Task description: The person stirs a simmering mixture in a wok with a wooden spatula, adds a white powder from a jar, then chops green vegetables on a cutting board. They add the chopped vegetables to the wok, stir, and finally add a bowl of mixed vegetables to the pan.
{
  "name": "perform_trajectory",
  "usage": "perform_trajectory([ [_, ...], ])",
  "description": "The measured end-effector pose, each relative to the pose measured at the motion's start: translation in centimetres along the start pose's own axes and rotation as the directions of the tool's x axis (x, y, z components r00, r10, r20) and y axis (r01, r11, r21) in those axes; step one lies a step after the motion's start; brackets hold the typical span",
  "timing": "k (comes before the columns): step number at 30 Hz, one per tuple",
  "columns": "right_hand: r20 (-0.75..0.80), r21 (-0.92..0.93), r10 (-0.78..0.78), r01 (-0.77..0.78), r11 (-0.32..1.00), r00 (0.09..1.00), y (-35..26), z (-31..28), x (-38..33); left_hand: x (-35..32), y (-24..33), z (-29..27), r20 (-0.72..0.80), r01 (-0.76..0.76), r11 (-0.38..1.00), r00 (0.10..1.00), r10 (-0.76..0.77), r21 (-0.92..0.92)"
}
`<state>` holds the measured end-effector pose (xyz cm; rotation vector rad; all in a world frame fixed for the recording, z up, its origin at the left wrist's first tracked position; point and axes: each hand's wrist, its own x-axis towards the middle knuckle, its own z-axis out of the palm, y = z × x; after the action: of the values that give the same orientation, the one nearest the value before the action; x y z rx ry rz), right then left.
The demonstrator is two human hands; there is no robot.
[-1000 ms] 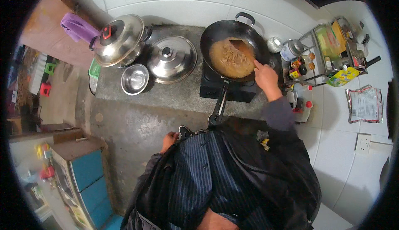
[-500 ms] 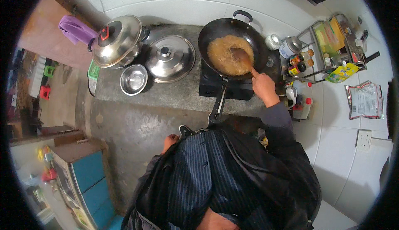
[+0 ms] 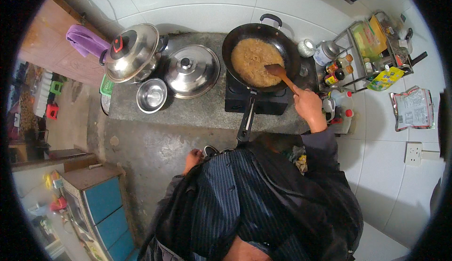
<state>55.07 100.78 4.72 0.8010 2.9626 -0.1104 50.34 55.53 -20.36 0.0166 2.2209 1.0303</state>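
My right hand (image 3: 309, 106) grips the handle of a wooden spatula (image 3: 278, 73) whose blade rests in the brown food inside a black wok (image 3: 259, 56). The wok sits on a black single burner (image 3: 256, 101), its long handle (image 3: 246, 119) pointing toward me. My left hand (image 3: 192, 159) hangs low by my striped jacket, off the counter, fingers curled; whether it holds anything is not visible.
On the grey stone counter (image 3: 197, 112) stand a lidded steel pot (image 3: 131, 53), a steel lid (image 3: 190, 70) and a small steel bowl (image 3: 151, 95). A wire rack with bottles and packets (image 3: 362, 53) is at right. A blue cabinet (image 3: 101, 199) is lower left.
My right hand drew back toward me and the spatula blade slid from the wok's far right side toward the near right part of the food. My left hand stayed low.
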Motion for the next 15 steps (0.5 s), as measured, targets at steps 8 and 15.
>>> perform_trajectory([
  [8,-0.111,0.04,-0.082,0.087,0.995,0.99,-0.5,1.1,-0.3,1.2,11.9,-2.0,0.201,-0.118,0.915,0.957,0.208,-0.385],
  [15,-0.019,0.016,-0.13,0.13,0.991,0.991,-1.7,1.3,0.0,-0.5,24.7,0.8,0.425,-0.18,0.893,0.829,0.364,-0.412],
])
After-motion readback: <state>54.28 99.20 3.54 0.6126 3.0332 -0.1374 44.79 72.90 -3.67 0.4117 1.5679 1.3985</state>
